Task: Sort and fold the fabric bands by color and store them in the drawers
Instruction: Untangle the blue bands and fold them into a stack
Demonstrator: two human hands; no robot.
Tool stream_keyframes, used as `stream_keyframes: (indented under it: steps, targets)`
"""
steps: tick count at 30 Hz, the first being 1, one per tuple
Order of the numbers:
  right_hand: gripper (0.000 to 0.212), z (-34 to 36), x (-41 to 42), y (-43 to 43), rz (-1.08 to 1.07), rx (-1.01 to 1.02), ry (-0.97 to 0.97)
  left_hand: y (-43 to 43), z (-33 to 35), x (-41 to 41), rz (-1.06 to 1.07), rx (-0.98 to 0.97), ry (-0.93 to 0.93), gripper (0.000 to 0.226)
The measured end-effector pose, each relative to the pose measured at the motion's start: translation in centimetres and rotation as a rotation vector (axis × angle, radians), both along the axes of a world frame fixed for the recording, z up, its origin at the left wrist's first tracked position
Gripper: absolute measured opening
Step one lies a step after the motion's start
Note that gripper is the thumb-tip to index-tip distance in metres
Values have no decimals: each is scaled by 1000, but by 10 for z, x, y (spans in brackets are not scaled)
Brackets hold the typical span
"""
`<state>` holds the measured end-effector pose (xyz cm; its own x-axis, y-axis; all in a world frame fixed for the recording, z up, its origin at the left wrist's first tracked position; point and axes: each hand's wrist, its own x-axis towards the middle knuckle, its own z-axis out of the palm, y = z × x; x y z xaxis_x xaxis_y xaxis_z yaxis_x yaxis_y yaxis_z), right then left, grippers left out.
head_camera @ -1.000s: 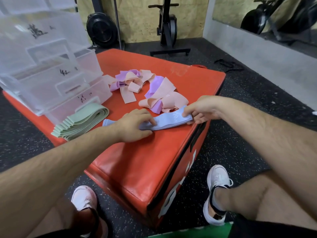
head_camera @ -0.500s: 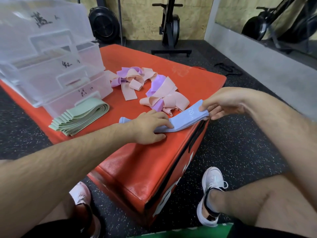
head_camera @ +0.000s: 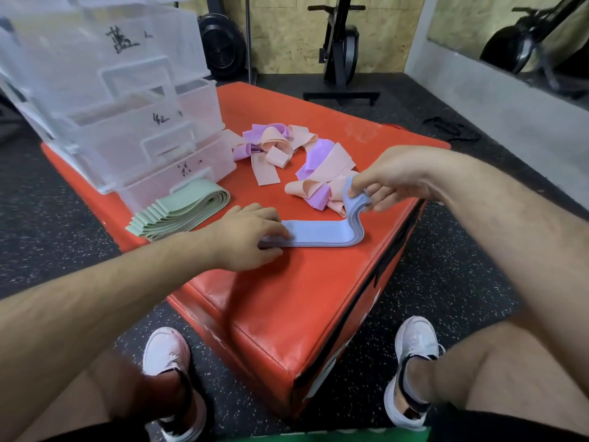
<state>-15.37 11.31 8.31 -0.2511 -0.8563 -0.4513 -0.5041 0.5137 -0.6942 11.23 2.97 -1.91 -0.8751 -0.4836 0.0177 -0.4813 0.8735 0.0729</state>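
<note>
R hand grip: thumb and fingertips pinched onto one end of the blue bands, a stack of several layers; that end is lifted off the surface and bent upward. L hand lies over the opposite end, fingers laid fairly flat on top and pressing it down; not wrapped round it, as far as can be told. The middle of the stack lies flat on the red padded worktop, near its right edge.

Handling, as a judgement: light, soft, limp, prob. stretchy; layers will likely slide over each other and fan out if only the top one is caught. Best hold is across the full width at the end, all layers inside the pinch, w/ the other hand pinning the crease.

Just beyond the lifted end sits the loose pile of pink and purple bands, tangled, not yet sorted; whether it touches the blue can't be told. To the left, the green bands lie folded in a neat stack, right in front of the clear plastic drawers; these look partly pulled out, handwritten labels unreadable.
</note>
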Motion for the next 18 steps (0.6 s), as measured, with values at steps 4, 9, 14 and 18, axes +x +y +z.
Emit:
stream_keyframes:
  steps: [4,9,14,18]
  targets:
    - [18,-1,23,-14,34,-26,-2,-2,-3,10,25,117,98,45]
    - [13,-11,62,-34,118,5,-14,-4,2,14,163,196,167,25]
    - [19,-26,99,-55,153,21,14,-6,-1,21,163,505,413,30]
    - [30,-35,118,-64,189,38,0,-12,-3,26,266,620,572,26]
